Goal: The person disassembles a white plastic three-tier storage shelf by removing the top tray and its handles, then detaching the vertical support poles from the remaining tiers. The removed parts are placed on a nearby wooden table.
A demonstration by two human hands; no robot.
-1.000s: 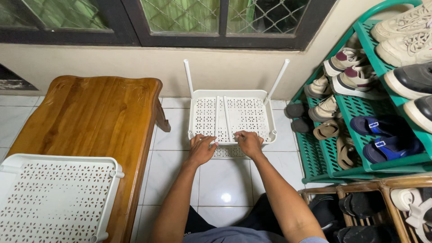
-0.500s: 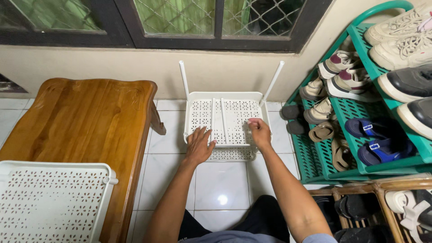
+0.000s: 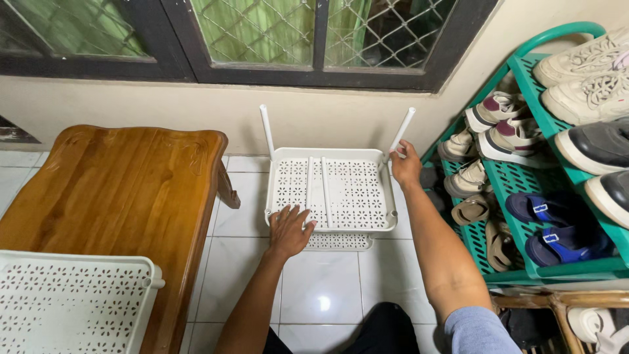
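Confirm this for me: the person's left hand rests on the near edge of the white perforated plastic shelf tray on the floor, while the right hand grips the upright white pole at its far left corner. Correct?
Not quite. In the head view the right hand grips the upright white pole at the far right corner of the white perforated plastic shelf tray, not the far left. The left hand does rest on its near edge.

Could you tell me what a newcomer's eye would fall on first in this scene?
Probably the white perforated shelf tray on the tiled floor under the window, with the left hand flat on its near edge and the right hand gripping the far right pole. Next, the green shoe rack at right, full of shoes.
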